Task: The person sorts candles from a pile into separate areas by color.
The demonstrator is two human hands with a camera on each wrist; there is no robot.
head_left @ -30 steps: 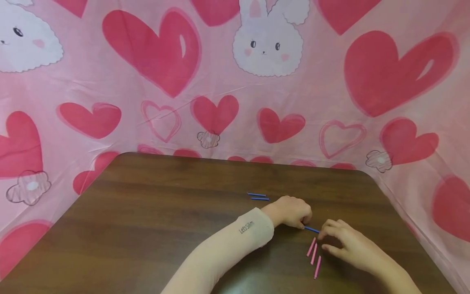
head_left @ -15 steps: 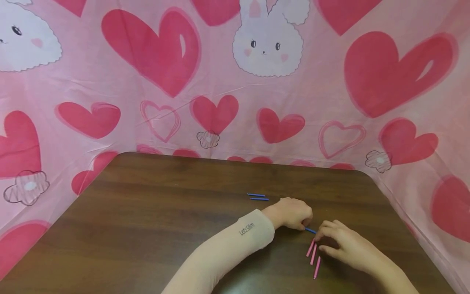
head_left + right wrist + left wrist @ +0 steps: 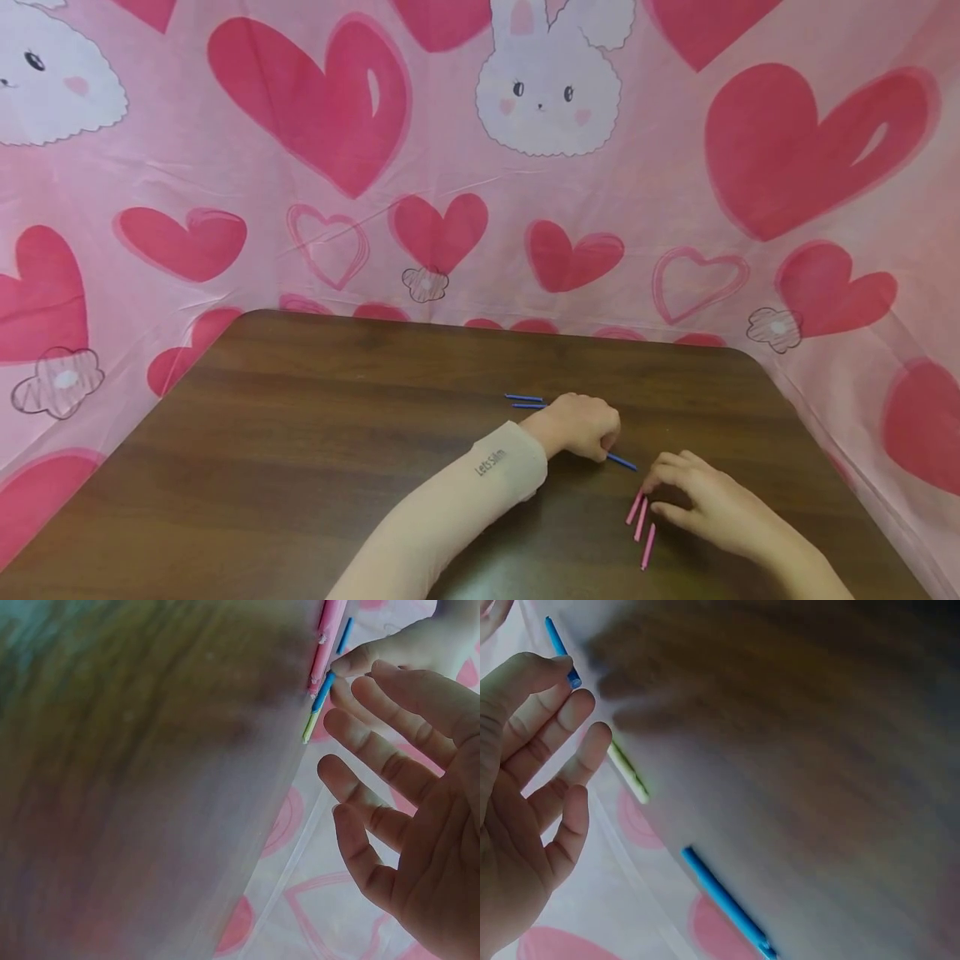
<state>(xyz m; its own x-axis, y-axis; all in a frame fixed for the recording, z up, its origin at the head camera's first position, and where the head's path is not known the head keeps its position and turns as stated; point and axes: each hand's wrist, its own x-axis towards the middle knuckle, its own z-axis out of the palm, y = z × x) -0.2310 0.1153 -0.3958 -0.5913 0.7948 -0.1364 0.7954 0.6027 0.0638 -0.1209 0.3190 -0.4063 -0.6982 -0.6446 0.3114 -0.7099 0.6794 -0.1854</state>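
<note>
My left hand pinches a thin blue candle by one end, between thumb and fingertips, low over the table. In the left wrist view that candle points away from the hand. Right of it, my right hand hovers with loosely bent fingers and nothing in its grasp. Its fingertips are closest to several pink candles: one, a second beside it and a third nearer me. A yellow-green candle lies beyond my left fingers, hidden in the head view.
Two more blue candles lie farther back, left of my left hand, partly covered by it. The brown wooden table reaches back to a pink heart-and-rabbit cloth, which hangs along its back and sides.
My left hand has drawn back left and slightly away with the blue candle, leaving a gap to my right hand. My right hand shifted slightly left early on, then stayed. The pink candles stay put.
</note>
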